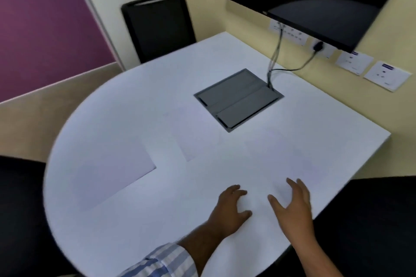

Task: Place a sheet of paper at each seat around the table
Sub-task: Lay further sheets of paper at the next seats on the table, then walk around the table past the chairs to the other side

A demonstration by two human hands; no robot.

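Both hands — left hand (231, 207), right hand (292, 204) — lie open, gripping nothing, on faint white paper sheets (195, 135) on a white table (126, 108).

Two open hands, left (229, 207) and right (292, 204), flat on paper (258, 175) atop white table (112, 119).

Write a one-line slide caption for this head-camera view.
Two bare hands, left hand and right hand, spread over white paper on a white table.

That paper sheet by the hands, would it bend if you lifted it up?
Probably yes. The paper sheet lies so thin and flat on the white table that it should flop and weigh little. It may slide on the smooth top, so both hands, left hand and right hand, help.
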